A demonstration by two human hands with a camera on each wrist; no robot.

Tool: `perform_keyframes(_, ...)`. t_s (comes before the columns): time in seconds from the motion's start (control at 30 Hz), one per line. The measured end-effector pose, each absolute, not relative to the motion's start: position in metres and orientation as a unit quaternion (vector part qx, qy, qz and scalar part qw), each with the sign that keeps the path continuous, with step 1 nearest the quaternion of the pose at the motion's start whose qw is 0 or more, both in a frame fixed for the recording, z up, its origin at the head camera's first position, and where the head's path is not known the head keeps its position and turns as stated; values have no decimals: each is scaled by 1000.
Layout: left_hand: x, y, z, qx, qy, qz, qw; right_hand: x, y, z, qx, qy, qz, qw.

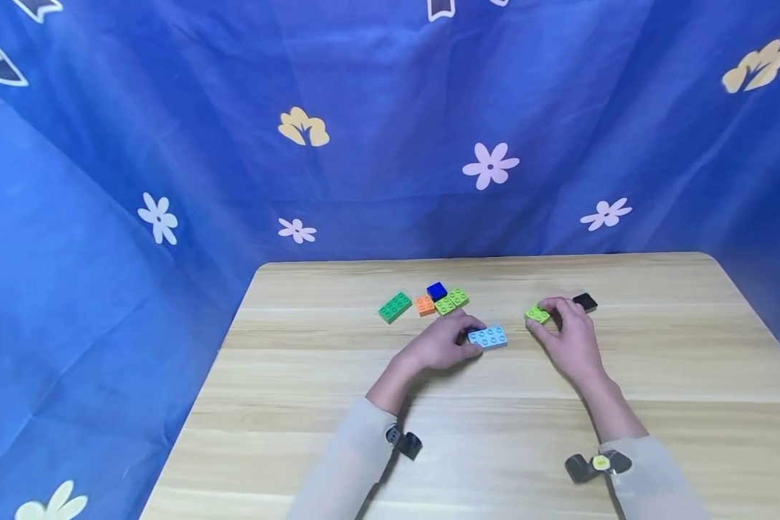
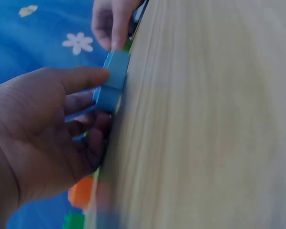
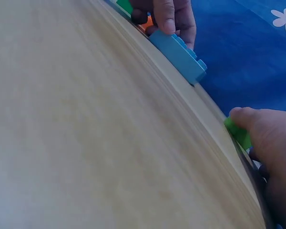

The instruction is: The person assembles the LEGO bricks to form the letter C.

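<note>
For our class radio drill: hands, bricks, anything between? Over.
Left hand pinching light-blue rectangular plastic brick. Right hand pinching lime-green studded plastic brick. Nothing visible between them.

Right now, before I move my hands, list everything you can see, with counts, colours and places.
Light blue brick: 1, light blue, in left grip
Held lime brick: 1, lime green, in right grip
Green brick: 1, green, leftmost
Orange brick: 1, orange, right of green
Lime piece: 1 or 2, join unclear, lime green, beside orange
Dark blue brick: 1, dark blue, behind orange and lime
Black block: 1, black, by right hand
Table: 1, pale wood, underneath
Backdrop: 1, blue, patterned, behind table
Wrist devices: 2, mostly black, at cuffs
Sleeves: 2, pale, on arms
Left hand: 1, at light blue brick
Right hand: 1, at held lime brick
</note>
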State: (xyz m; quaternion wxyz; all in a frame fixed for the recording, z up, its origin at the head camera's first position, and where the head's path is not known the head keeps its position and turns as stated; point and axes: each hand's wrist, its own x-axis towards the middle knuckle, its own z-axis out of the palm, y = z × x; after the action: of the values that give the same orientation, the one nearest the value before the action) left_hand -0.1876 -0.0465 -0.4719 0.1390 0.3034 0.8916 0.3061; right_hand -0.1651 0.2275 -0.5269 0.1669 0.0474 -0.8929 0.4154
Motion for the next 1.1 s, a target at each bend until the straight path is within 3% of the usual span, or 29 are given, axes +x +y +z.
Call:
perform_keyframes(0.23, -196, -54, -477, 319, 858, 375, 147, -150, 214, -524, 112, -844, 504, 145)
perform_keyframes(0.5, -199, -56, -478, 325, 863, 360, 140, -139, 196, -518, 196, -817, 516, 167)
perform_keyframes(1.1, -186, -57, -486, 283, 865, 395, 124, -143, 195, -524, 228, -829, 486, 160)
